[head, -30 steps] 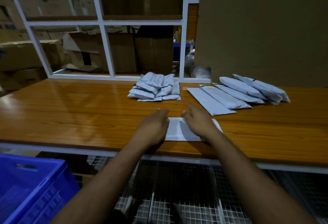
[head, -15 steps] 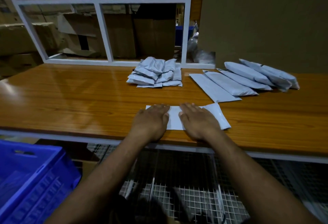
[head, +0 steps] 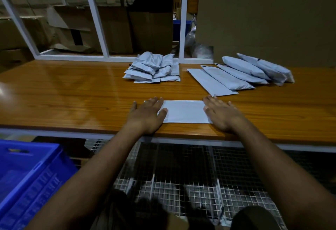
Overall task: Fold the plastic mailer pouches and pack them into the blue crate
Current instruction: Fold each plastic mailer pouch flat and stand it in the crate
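While the long wooden worktop [head: 63, 98] fills the middle of the view, a white window frame [head: 98, 29] stands along its far edge, with brown cardboard boxes [head: 116, 29] stacked behind it. Below the front edge of the worktop lies a wire mesh shelf [head: 181, 175]. At the lower left sits the blue crate [head: 27, 175], off the worktop and well apart from the pouches; what it holds cannot be told.

On the far right of the worktop a row of long unfolded pouches [head: 241, 73] lies overlapping at a slant. Near the middle of the far side, just in front of the window frame, rests a pile of folded pouches [head: 154, 69].

Close to the front edge a single flat pouch [head: 183, 111] lies lengthwise, with both hands on it. The left hand [head: 147, 115] rests palm down on its left end, fingers [head: 156, 102] straight and slightly spread, thumb lying on the pouch. The right hand [head: 221, 113] presses palm down on its right end, fingers likewise straight and a little apart. Neither hand curls round the pouch; both lie flat upon it, with a bare stretch of pouch between them.
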### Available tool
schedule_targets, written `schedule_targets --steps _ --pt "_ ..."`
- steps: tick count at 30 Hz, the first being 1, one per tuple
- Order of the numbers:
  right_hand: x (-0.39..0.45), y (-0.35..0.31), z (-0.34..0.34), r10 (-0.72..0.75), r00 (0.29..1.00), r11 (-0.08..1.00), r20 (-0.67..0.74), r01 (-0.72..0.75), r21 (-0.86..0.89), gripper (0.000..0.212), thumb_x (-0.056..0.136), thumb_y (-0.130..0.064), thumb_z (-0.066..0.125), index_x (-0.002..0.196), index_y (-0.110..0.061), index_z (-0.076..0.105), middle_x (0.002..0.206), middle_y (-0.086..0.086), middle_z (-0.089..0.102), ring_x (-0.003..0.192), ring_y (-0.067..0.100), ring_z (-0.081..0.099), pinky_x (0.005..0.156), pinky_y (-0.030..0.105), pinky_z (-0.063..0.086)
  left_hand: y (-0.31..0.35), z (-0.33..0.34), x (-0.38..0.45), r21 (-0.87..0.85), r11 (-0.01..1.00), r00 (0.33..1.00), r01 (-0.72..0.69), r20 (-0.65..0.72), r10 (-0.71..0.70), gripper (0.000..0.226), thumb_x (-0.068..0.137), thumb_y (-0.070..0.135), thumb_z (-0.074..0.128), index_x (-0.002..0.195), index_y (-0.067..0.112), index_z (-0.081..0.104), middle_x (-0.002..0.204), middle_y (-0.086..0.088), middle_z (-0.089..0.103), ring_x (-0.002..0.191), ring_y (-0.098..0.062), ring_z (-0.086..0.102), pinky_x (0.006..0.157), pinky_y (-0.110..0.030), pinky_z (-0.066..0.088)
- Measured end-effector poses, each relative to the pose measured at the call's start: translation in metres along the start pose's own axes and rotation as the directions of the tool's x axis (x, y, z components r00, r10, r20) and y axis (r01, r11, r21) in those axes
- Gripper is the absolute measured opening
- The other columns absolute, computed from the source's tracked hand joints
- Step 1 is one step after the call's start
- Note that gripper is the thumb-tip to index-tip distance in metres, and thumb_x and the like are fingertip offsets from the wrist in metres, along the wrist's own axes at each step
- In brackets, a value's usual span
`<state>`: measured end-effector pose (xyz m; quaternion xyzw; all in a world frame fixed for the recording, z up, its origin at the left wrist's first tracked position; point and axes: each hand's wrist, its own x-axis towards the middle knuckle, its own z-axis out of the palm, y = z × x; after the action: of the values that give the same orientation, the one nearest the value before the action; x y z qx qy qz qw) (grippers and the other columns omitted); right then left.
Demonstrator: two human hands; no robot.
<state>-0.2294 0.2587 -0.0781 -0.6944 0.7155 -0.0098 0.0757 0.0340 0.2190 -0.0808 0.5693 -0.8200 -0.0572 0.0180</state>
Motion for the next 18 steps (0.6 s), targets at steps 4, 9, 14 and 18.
schedule_targets --steps 4,9,14,18 --pt "-0.009 0.004 0.003 -0.035 0.996 0.999 -0.077 0.036 0.017 0.059 0.107 -0.048 0.014 0.161 -0.027 0.002 0.167 -0.007 -0.002 0.154 0.012 -0.003 0.123 0.046 0.002 -0.019 0.000 -0.025 0.015 0.987 0.986 -0.159 -0.043 0.159 0.088 0.089 0.080 0.009 0.161 0.029 0.006 0.169 0.006 0.003 0.155 -0.013 0.002 0.124 -0.048 -0.004" --pt "-0.031 0.008 0.002 -0.312 0.941 0.936 -0.133 0.329 0.128 0.072 0.089 -0.078 0.025 0.155 -0.049 0.017 0.164 -0.021 0.008 0.152 0.004 -0.003 0.123 0.050 -0.002 -0.061 0.005 -0.073 0.026 0.926 0.919 -0.377 -0.114 0.377 0.098 0.081 0.085 0.033 0.161 0.032 0.013 0.167 0.007 0.018 0.150 -0.015 0.021 0.121 -0.036 0.016" --pt "-0.057 0.019 0.001 -0.475 0.879 0.866 0.026 0.463 0.189 0.101 0.060 -0.090 0.062 0.148 -0.059 0.025 0.158 -0.035 0.012 0.147 -0.009 0.001 0.119 0.039 -0.012 -0.090 0.009 -0.090 -0.325 0.846 0.899 -0.422 -0.267 0.346 0.061 0.092 0.028 0.068 0.148 0.033 0.045 0.147 0.008 0.051 0.134 -0.009 0.046 0.108 -0.031 0.043" --pt "-0.074 0.018 -0.009 -0.437 0.894 0.751 -0.102 0.425 0.506 0.064 0.073 -0.038 0.088 0.131 -0.046 0.060 0.134 -0.034 0.055 0.128 -0.015 0.043 0.106 0.015 0.036 -0.084 0.006 -0.094 -0.505 0.763 0.874 -0.403 -0.458 0.159 0.039 0.092 0.004 0.063 0.117 0.035 0.066 0.116 0.015 0.069 0.112 -0.002 0.063 0.088 -0.015 0.050"
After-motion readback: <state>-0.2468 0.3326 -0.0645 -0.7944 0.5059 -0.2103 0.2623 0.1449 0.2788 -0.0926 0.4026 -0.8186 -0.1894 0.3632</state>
